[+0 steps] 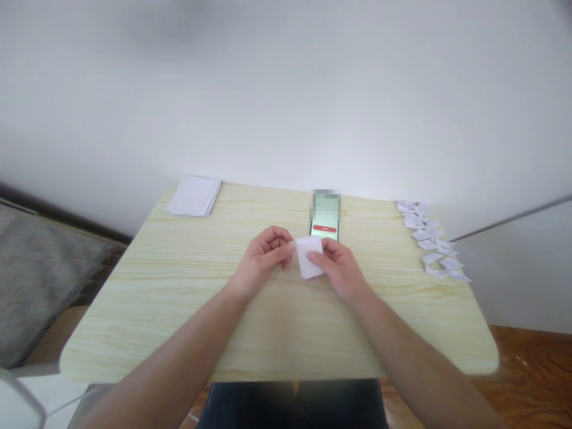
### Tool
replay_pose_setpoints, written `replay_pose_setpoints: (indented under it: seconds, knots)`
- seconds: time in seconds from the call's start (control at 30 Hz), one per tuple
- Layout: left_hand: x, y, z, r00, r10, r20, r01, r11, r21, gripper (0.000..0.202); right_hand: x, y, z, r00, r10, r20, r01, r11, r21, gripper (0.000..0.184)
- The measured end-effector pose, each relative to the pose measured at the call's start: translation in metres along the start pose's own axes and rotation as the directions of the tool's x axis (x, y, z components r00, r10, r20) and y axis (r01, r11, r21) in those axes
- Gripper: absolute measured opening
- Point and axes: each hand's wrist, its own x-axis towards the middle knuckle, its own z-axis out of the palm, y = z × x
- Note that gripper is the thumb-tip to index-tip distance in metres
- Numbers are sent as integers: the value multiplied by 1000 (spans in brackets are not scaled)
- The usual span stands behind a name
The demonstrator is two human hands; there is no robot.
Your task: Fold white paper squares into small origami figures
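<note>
A small white folded paper (pixel 308 255) is held over the middle of the light wooden table (pixel 179 298). My right hand (pixel 340 268) grips it, thumb on top of its right side. My left hand (pixel 263 256) is curled, its fingertips pinching the paper's left edge. A phone (pixel 325 228) with a lit green screen lies on the table just behind the paper.
A stack of white paper sheets (pixel 193 195) lies at the far left corner. Several small folded white paper pieces (pixel 431 241) lie in a row along the right edge. A white wall stands behind the table. A grey cushion (pixel 31 274) is at left.
</note>
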Motion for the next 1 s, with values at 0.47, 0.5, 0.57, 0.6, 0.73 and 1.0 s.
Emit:
replay_pose_setpoints:
  seconds: [0.47,0.5,0.57,0.6,0.73,1.0]
  knots:
    - [-5,1,5,997,42,63,-53,984,172,22,-2,3,1,1000,-14,-27,12,997,-78,28]
    - [-5,1,5,997,43,67,-54,984,168,22,-2,3,2,1000,-9,-30,7,997,-83,29]
    - [-5,0,5,996,47,70,-58,985,160,22,-2,3,3,999,-5,-40,1,995,-101,30]
    - [-5,0,4,996,51,69,-61,985,160,22,-3,3,3,999,-6,-46,1,994,-111,30]
    - [-5,-2,4,995,68,77,-82,978,193,23,-3,2,5,998,-16,-62,7,990,-140,31]
    - [-5,-3,4,994,56,95,-77,971,226,27,-4,6,5,999,2,-35,-6,992,-122,35]
